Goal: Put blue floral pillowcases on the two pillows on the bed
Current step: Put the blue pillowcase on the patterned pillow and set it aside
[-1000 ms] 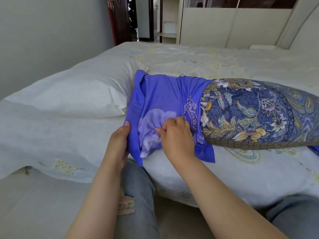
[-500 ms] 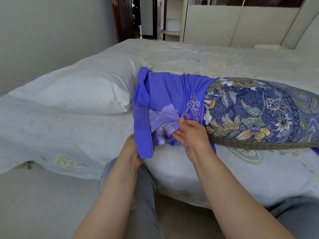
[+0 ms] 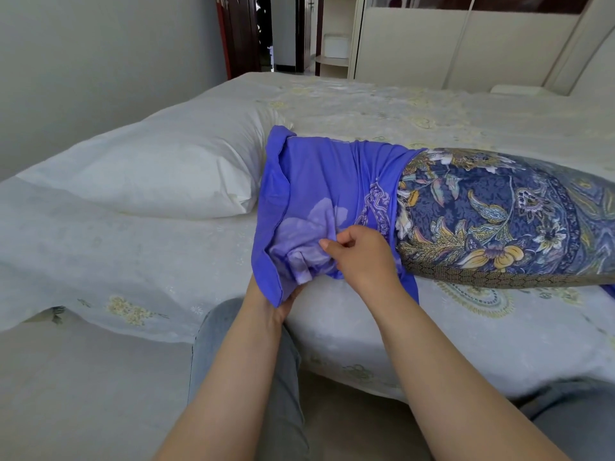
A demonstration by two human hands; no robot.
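One pillow nearly cased, one not touched yet

The blue floral pillowcase [image 3: 499, 214] covered most of the right pillow, which lay near the front edge of the bed [image 3: 432, 111]; its plain blue open end [image 3: 316, 194] sat bunched and inside-out at the left; the right hand [image 3: 362, 257] pinched that loose fabric, fingers curled; the left hand [image 3: 276, 301] gripped the hem from underneath, though its fingers were mostly hidden; the bare white pillow [image 3: 159, 174] to the left had no case, so roughly half the job looked left.
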